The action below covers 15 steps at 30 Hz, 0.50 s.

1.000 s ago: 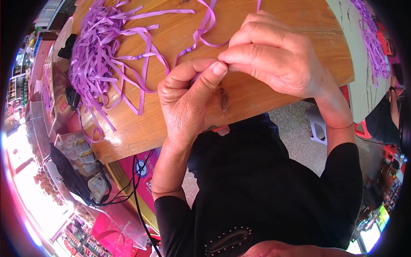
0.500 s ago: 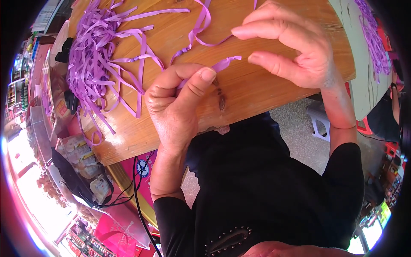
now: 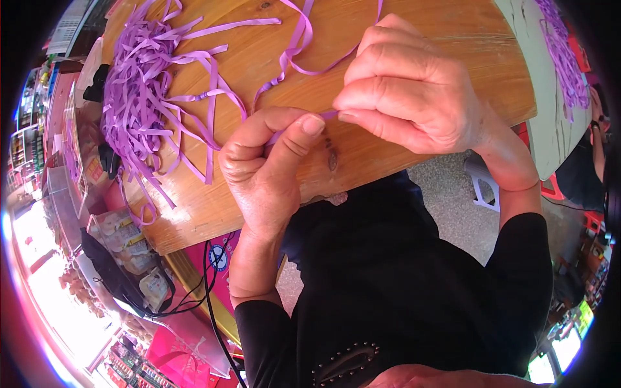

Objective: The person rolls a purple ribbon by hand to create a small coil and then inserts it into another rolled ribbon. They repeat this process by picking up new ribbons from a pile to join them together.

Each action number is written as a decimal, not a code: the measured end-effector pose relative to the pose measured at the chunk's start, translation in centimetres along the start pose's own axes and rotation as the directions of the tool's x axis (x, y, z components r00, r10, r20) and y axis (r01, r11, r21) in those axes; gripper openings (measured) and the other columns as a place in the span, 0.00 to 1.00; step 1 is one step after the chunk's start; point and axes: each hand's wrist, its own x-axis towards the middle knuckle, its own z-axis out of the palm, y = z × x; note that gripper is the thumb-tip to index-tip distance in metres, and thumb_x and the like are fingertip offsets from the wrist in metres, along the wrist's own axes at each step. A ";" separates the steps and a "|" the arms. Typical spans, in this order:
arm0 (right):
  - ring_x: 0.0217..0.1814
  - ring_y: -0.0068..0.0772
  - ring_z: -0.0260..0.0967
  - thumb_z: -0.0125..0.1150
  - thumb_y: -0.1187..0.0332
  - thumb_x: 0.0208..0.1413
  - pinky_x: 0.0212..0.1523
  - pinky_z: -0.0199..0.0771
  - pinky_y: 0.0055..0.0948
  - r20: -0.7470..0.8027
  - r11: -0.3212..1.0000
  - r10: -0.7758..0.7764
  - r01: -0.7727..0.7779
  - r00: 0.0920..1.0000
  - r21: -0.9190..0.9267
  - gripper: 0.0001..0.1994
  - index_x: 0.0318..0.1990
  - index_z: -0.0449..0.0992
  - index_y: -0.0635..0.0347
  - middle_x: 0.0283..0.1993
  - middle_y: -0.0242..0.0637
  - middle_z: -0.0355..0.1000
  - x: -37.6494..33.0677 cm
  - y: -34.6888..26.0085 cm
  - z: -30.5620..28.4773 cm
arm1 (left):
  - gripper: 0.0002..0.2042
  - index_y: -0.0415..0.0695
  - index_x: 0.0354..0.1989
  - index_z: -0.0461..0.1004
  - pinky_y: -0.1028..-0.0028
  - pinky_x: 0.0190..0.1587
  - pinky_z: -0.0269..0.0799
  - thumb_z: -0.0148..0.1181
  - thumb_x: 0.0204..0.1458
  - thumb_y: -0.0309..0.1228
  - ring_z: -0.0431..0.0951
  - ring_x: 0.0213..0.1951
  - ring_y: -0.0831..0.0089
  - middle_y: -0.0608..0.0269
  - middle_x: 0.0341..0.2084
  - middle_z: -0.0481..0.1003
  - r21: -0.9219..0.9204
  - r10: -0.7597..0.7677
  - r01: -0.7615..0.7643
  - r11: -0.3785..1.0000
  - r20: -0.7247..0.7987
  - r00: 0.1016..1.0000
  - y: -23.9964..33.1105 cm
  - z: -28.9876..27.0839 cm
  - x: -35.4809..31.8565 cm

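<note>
A purple ribbon (image 3: 330, 115) is stretched in a short span between my two hands over the wooden table. My left hand (image 3: 266, 169) pinches it between thumb and bent forefinger. At its other end my right hand (image 3: 411, 94) is closed, thumb against forefinger, hiding the ribbon's tip. Just beyond my hands lies another length of ribbon with a darker wrapped bit (image 3: 272, 84) on it. A thick heap of purple ribbons (image 3: 137, 90) covers the table's left side, with loose strands trailing toward my left hand.
The wooden table (image 3: 381, 147) ends at a near edge close to my body. More purple ribbons (image 3: 564, 55) hang over a pale table (image 3: 550, 129) on the right. Below are a white stool (image 3: 482, 181) and, at lower left, a black cable (image 3: 207, 291). Another person's arm (image 3: 598, 139) shows far right.
My right hand, earlier open and apart from the ribbon's free end, has moved left and closed on that end. My left hand keeps its pinch, nearly unmoved.
</note>
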 end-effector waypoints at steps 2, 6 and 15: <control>0.27 0.33 0.63 0.68 0.76 0.37 0.31 0.59 0.32 0.006 1.000 0.006 -0.006 1.000 -0.008 0.10 0.31 0.75 0.64 0.29 0.36 0.68 -0.3 0.2 -0.2 | 0.02 0.37 0.28 0.76 0.86 0.30 0.63 0.62 0.47 0.19 0.68 0.23 0.85 0.68 0.21 0.74 0.013 0.007 -0.005 1.000 -0.101 0.995 -0.4 -0.6 0.0; 0.32 0.31 0.68 0.64 0.75 0.44 0.34 0.66 0.28 0.068 0.977 0.155 -0.143 0.985 -0.157 0.05 0.30 0.75 0.60 0.30 0.33 0.70 0.3 -0.4 -3.6 | 0.02 0.38 0.27 0.75 0.86 0.23 0.57 0.61 0.48 0.21 0.60 0.17 0.86 0.72 0.15 0.69 -0.079 0.067 -0.077 0.994 -0.117 0.991 0.6 -4.1 0.9; 0.32 0.31 0.67 0.63 0.78 0.45 0.33 0.67 0.27 -0.059 0.943 0.332 -0.330 0.941 0.046 0.07 0.34 0.75 0.67 0.31 0.37 0.70 -1.5 1.3 -1.1 | 0.02 0.37 0.31 0.74 0.81 0.18 0.53 0.59 0.50 0.23 0.58 0.15 0.83 0.69 0.16 0.68 -0.329 0.068 -0.068 0.942 -0.011 0.998 -0.1 -2.4 0.5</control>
